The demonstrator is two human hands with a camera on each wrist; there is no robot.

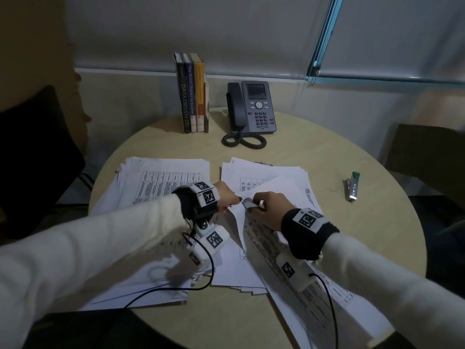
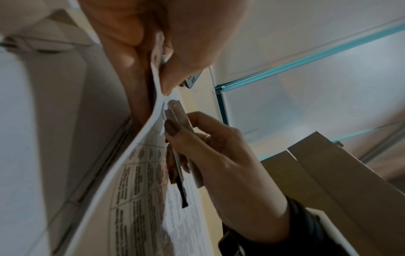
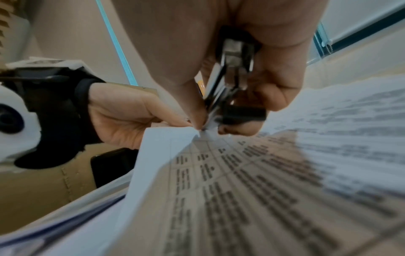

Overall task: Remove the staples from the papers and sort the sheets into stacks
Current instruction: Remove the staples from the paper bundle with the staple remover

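Note:
A stapled set of printed sheets (image 1: 274, 248) is lifted at its top corner over the round table (image 1: 314, 152). My left hand (image 1: 232, 197) pinches that corner; in the left wrist view its fingers (image 2: 175, 72) clamp the curved paper edge (image 2: 131, 155). My right hand (image 1: 261, 206) grips a small metal staple remover (image 1: 249, 203), whose tip meets the pinched corner (image 3: 200, 130). The tool's metal body (image 3: 233, 69) shows between my right thumb and fingers. One stack of sheets (image 1: 163, 177) lies at left, another (image 1: 264, 172) at centre right.
Several upright books (image 1: 192, 96) and a desk phone (image 1: 254, 107) with a coiled cord stand at the table's back. A stapler (image 1: 353, 186) lies at right. Dark chairs flank the table. A black cable (image 1: 206, 278) loops from my left wrist over the papers.

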